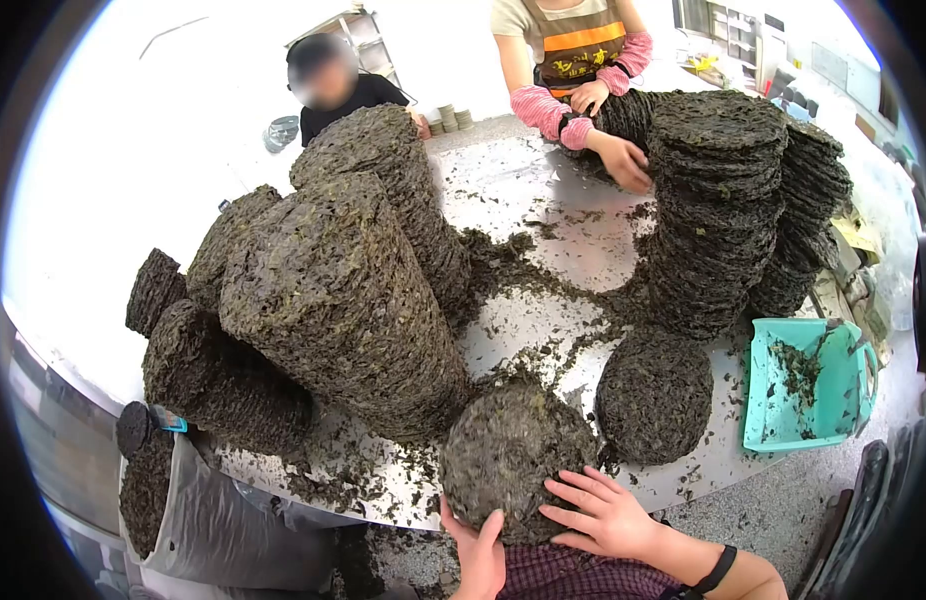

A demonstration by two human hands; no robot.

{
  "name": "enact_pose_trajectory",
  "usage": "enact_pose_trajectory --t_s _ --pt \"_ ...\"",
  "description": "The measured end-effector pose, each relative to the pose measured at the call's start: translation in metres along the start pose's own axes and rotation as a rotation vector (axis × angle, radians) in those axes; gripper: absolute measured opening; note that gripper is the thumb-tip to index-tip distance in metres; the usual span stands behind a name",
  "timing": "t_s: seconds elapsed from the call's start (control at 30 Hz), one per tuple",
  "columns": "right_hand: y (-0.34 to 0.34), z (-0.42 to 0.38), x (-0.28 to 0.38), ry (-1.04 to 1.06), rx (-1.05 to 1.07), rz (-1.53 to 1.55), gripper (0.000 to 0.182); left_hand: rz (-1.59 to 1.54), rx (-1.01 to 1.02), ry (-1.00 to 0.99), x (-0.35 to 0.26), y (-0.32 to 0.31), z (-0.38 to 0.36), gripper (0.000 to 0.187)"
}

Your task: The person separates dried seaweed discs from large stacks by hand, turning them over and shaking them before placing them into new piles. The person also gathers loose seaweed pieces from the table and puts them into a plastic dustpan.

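Note:
A round, dark green disc of pressed dried leaves (503, 450) stands at the near edge of the metal table (523, 190). My left hand (475, 550) grips its lower edge from below. My right hand (603, 512) lies flat on its lower right side with fingers spread. A short stack of the same discs (653, 395) sits just to the right. Tall leaning stacks of discs (343, 300) rise to the left, almost touching the held disc.
More high stacks (723, 200) stand at the right. Two other people are across the table; one's hands (623, 160) rest on a far stack. A teal dustpan (803, 385) hangs off the right edge. A grey bag with discs (183, 510) sits lower left. Loose leaf crumbs cover the table.

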State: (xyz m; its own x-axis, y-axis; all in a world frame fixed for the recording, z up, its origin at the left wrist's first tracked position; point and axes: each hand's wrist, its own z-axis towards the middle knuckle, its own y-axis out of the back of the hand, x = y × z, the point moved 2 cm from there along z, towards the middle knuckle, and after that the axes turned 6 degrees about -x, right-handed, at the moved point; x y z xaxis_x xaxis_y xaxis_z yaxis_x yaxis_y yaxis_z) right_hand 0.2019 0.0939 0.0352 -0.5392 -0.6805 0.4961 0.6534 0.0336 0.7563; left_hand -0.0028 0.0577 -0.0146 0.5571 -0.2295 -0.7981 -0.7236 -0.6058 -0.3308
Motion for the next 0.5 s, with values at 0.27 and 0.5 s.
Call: enact_pose_trajectory --t_s 0.27,0.5 --pt "0.036 0.050 -0.012 -0.100 -0.405 0.076 0.025 0.321 0.110 -0.268 0.014 -0.001 -0.005 0.101" --pt "0.046 0.083 -0.015 -0.064 -0.520 -0.046 0.012 0.646 0.174 -0.452 -0.003 -0.019 -0.027 0.103"
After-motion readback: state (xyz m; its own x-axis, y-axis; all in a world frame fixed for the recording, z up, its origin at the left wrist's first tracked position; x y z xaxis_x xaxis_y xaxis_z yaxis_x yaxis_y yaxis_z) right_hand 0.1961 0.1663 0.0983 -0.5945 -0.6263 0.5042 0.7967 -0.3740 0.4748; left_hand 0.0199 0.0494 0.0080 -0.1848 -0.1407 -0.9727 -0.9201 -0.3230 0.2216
